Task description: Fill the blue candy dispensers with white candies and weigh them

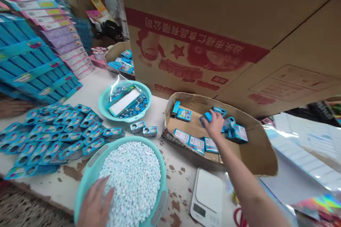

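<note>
My left hand [97, 202] rests at the near left side of a turquoise basin [164, 198], its fingers apart over small pale blue and white candies [130, 177]. My right hand [215, 125] reaches into a low cardboard tray [255, 156] with its fingers closed around a small blue box [205, 117]. More small blue boxes [183, 114] lie in that tray, some upright and some flat. Left of the candy basin, several rows of blue tins or boxes with round openings [55, 136] stand close together. Two of the same kind [137, 126] sit behind the basin.
A smaller turquoise bowl [102, 104] holds shiny blue round pieces and a clear packet. A kitchen scale [209, 195] and red scissor handles [239, 218] lie near the tray. A large carton [226, 17] stands behind. Stacked packs [34, 56] and another person's hand [16, 107] are at left.
</note>
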The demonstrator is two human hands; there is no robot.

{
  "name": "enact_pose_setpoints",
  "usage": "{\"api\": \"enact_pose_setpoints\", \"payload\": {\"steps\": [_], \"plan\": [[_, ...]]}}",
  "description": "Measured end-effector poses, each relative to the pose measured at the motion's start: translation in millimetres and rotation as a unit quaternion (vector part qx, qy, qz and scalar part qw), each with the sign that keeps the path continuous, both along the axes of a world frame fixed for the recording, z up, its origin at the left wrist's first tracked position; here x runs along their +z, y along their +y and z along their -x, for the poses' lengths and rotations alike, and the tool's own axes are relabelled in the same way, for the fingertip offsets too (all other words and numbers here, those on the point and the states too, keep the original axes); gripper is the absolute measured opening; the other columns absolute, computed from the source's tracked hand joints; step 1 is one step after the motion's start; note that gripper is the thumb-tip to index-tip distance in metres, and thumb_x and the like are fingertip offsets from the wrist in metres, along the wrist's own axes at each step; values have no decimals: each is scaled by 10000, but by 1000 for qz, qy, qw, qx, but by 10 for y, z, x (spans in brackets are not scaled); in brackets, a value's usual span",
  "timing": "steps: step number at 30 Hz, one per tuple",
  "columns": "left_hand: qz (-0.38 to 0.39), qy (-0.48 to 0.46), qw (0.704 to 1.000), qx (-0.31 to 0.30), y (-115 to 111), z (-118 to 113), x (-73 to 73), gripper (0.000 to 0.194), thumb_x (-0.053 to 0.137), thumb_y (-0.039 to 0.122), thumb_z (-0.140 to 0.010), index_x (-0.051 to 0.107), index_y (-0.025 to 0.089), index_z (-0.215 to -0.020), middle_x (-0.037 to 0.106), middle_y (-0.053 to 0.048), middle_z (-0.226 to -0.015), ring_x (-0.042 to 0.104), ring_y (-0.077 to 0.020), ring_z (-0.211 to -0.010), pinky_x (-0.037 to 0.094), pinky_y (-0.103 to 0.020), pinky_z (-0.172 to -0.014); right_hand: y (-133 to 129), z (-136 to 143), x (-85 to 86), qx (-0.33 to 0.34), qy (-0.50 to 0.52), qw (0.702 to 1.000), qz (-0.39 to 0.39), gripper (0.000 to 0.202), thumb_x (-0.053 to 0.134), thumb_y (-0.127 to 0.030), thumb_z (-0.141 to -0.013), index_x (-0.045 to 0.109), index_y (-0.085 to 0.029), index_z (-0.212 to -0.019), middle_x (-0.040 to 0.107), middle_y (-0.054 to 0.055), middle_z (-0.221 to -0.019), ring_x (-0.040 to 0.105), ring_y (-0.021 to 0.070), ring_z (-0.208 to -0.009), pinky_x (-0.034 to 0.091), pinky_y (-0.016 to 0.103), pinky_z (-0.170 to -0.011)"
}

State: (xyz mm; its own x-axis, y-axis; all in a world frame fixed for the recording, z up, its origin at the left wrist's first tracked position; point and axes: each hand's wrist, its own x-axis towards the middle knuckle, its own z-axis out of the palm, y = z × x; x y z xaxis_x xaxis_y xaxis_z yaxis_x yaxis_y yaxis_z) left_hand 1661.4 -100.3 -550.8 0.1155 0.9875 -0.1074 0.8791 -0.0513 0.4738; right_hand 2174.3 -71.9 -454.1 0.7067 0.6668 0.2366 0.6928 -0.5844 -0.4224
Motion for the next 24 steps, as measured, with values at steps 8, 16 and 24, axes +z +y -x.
{"api": "enact_pose_setpoints", "payload": {"steps": [8,16,24], "plan": [[80,101,991,40,-190,-896,164,660,333,511,-883,282,165,-1443,251,-161,-1507,38,-342,-1415,164,-572,-1088,146,-594,-439,-25,122,980,152,297,662,-110,-636,633,-103,-932,564,242,-1067,549,331,-997,358,423,-770],[54,81,994,-58,142,-1089,350,569,282,445,-921,310,202,-1435,263,-109,-1514,103,-322,-1413,90,-652,-1065,-719,-558,-109,-96,251,961,68,380,808,-249,-426,580,-193,-725,635,56,-713,613,294,-796,464,408,-692],[-60,38,927,-368,-347,-1130,358,412,435,357,-883,526,357,-1286,391,-12,-1458,245,-317,-1375,112,-571,-1105,-1791,667,190,-138,544,766,-313,538,733,-602,-544,611,-232,-915,694,66,-914,660,268,-840,537,449,-745]]}}
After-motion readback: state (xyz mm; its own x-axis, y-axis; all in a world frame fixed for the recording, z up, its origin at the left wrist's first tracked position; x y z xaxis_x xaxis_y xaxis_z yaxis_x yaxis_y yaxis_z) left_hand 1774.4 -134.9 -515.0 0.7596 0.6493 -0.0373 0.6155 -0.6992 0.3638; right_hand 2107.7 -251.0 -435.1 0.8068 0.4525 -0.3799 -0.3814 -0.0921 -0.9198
